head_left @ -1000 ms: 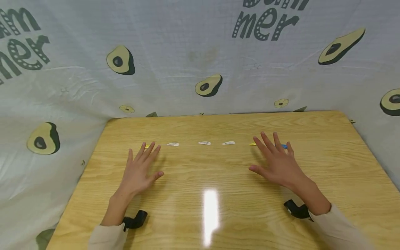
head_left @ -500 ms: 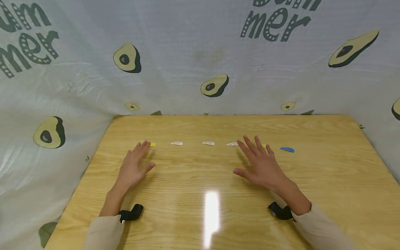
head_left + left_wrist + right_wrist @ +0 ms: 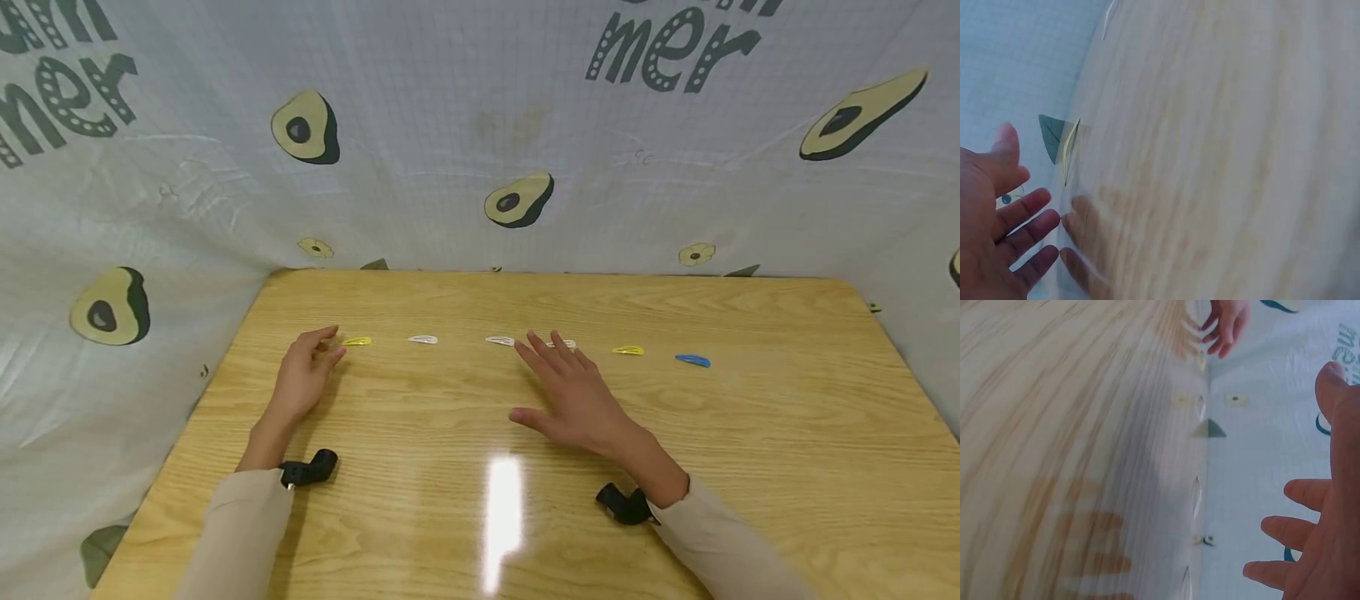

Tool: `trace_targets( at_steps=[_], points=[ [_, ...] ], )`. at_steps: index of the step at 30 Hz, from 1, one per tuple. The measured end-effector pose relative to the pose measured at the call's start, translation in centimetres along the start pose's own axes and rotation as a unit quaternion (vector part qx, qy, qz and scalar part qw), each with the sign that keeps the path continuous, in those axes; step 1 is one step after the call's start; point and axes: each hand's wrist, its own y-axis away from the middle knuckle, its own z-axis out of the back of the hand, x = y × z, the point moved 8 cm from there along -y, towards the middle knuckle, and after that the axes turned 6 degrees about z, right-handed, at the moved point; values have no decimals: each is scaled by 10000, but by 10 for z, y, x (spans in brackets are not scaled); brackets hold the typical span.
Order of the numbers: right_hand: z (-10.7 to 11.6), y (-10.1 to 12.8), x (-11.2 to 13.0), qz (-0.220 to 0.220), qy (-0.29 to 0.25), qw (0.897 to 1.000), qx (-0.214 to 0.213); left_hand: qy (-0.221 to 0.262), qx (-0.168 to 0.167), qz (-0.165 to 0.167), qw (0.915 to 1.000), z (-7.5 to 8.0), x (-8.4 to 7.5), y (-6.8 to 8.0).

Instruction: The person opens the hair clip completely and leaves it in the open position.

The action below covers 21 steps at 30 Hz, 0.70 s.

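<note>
Filling most of the head view, a wooden table [image 3: 465,517] with pale yellow grain runs back to a sheet [image 3: 450,125] hung as a wall behind it and down both sides. The sheet is grey-white, printed with halved avocados, small flowers and dark lettering, and it is creased near the table's far left corner. A bright strip of glare lies on the tabletop near the front edge.

Six hair clips lie in a row across the far half of the table, well apart from one another. From the left: a yellow clip [image 3: 357,341], a white clip [image 3: 423,339], a second white clip [image 3: 498,340], a third white clip [image 3: 564,343], a second yellow clip [image 3: 627,351] and a blue clip [image 3: 692,361].

The left hand [image 3: 303,375] is over the table's left part, fingers loosely bent and holding nothing, its fingertips just beside the yellow clip; whether they touch it cannot be told. In the left wrist view the left hand [image 3: 997,219] shows its spread fingers above the blurred wood, with the yellow clip [image 3: 1070,150] beyond them.

The right hand [image 3: 573,396] is spread flat, palm down and empty, near the table's middle. Its fingertips reach the row between the second and third white clips, partly covering the third. Both sleeves are beige, with a black mount at each wrist.
</note>
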Motion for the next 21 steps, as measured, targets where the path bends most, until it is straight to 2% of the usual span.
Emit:
trace_targets(
  at_steps=[4,11,17,21],
  points=[
    [-4,-8,8,105,-224,9997,-82,35,67,19,10000,0,0,-7],
    [-16,-23,32,402,-1112,9930,30,-113,369,456,9982,-5,10,-21],
    [-28,-34,46,424,-1289,9905,224,-278,462,739,9958,-7,16,-31],
    [-36,-41,51,367,-1501,9871,409,-414,520,724,9952,-6,16,-35]
  ],
)
